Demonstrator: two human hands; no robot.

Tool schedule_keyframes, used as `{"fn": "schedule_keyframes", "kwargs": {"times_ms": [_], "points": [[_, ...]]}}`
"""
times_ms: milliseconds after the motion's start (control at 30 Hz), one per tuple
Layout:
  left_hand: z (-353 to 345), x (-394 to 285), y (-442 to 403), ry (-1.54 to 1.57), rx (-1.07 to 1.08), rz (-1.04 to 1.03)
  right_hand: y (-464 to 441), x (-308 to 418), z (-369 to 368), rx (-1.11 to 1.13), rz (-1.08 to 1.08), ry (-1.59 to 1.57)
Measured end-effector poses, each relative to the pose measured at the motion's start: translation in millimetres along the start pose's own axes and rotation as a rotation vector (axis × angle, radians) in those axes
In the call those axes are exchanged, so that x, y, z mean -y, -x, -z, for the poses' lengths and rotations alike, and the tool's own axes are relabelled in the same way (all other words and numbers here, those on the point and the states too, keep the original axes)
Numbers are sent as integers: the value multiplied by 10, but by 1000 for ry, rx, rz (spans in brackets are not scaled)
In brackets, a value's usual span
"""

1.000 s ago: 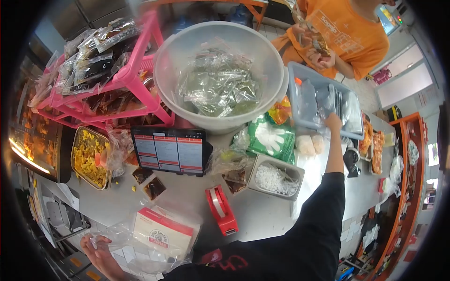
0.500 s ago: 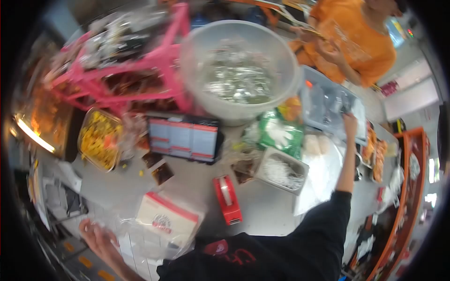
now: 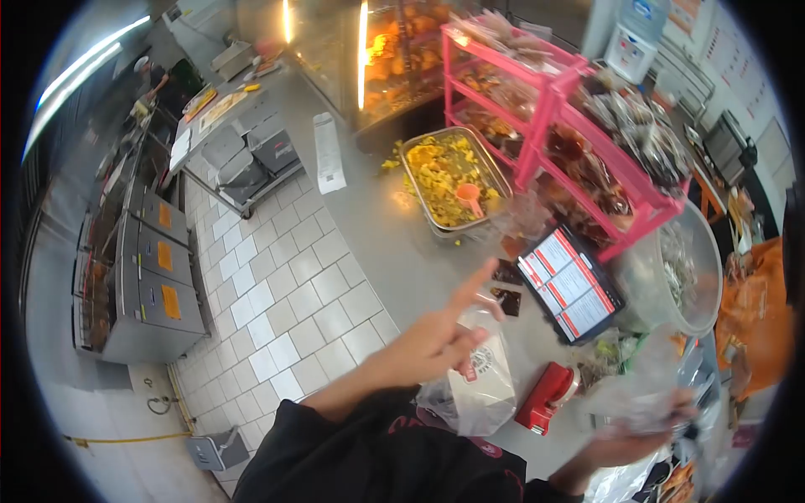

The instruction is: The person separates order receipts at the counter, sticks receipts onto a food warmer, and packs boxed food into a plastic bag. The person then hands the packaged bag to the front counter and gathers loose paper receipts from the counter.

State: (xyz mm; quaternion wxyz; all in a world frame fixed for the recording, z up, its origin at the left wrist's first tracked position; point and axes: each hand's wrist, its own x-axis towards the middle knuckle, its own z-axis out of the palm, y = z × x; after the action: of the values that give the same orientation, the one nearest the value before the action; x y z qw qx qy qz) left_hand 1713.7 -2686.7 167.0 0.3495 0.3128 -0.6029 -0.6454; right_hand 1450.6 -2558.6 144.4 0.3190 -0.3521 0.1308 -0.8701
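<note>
My left hand (image 3: 440, 342) is over the counter with its index finger stretched out and the other fingers loosely bent; nothing shows in it. Just below and beside it stands a white paper box (image 3: 485, 369) with a red edge, inside a clear plastic bag (image 3: 470, 417). My right hand (image 3: 641, 440), blurred, is at the lower right, closed around a clear plastic item (image 3: 646, 407) whose exact kind is smeared by motion. Between the two hands lies a red tape dispenser (image 3: 543, 401). Beyond it, a tablet (image 3: 572, 285) shows a screen of order panels.
A metal tray (image 3: 453, 180) of yellow food holds an orange scoop (image 3: 470, 198). Dark sauce packets (image 3: 506, 300) lie by the tablet. A pink rack (image 3: 537, 126) and a large clear tub (image 3: 704, 277) stand behind. A person in orange (image 3: 759, 310) is at the right. A receipt (image 3: 329, 151) lies farther left.
The view has swung left. My left hand has risen from beside the bagged box to above it, finger extended. My right hand has come back from the grey-blue bin with clear plastic.
</note>
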Motion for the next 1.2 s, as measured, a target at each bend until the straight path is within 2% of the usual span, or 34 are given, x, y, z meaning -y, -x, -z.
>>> {"fn": "schedule_keyframes", "kwargs": {"times_ms": [33, 100, 133, 200, 233, 300, 367, 400, 467, 500, 567, 600, 667, 700, 767, 800, 867, 967, 1033, 1100, 1200], "points": [[33, -10, 11, -32, 49, -11, 134, -384, -257, 60, 35, -166], [165, 1, 26, -59, 85, -33, 477, -838, -506, 627, -345, 1092], [251, 34, 44, -97, 74, -60, 694, -1192, -510, 832, -364, 1147], [355, 193, 39, -124, 47, -92, 1193, -1466, -191, 946, -919, 1352], [361, 301, 1, -206, 54, -306, 1292, -1429, -163, 960, -923, 1359], [502, 290, -15, -279, 56, -523, 1328, -1404, -140, 1067, -1120, 1412], [656, 86, 23, -64, 447, -22, 1228, -1316, -359, 1140, -1274, 1631], [686, 154, 13, -51, 451, -21, 1221, -1314, -405, 1138, -1287, 1639], [710, 280, -33, -97, 492, -102, 1205, -1286, -446, 1311, -1481, 1800], [752, 294, -52, -111, 505, -132, 1158, -1251, -432, 1313, -1484, 1810], [869, 195, -78, 20, 654, -13, 1010, -1135, -398, 1262, -1484, 1877], [915, 199, -87, 30, 653, -14, 905, -1104, -447, 1211, -1436, 1890], [972, 205, -110, 60, 671, -60, 842, -1135, -674, 835, -1381, 2039], [959, 242, -114, 67, 677, -61, 971, -1165, -625, 827, -1387, 2046], [905, 344, -110, 65, 526, -328, 1301, -1219, -427, 1033, -1068, 2136], [923, 314, -112, 71, 531, -332, 1420, -1280, -411, 1064, -997, 2131], [972, 233, -112, 114, 652, -224, 1496, -1414, -481, 1041, -1015, 2032], [960, 278, -102, 109, 756, -136, 1370, -1480, -629, 989, -1154, 1839], [932, 302, -115, 126, 757, -178, 1306, -1466, -680, 980, -1199, 1760], [907, 298, -101, 147, 758, -218, 1365, -1458, -690, 986, -1176, 1725], [888, 258, -73, 188, 776, -160, 1449, -1499, -710, 968, -1085, 1688]]}}
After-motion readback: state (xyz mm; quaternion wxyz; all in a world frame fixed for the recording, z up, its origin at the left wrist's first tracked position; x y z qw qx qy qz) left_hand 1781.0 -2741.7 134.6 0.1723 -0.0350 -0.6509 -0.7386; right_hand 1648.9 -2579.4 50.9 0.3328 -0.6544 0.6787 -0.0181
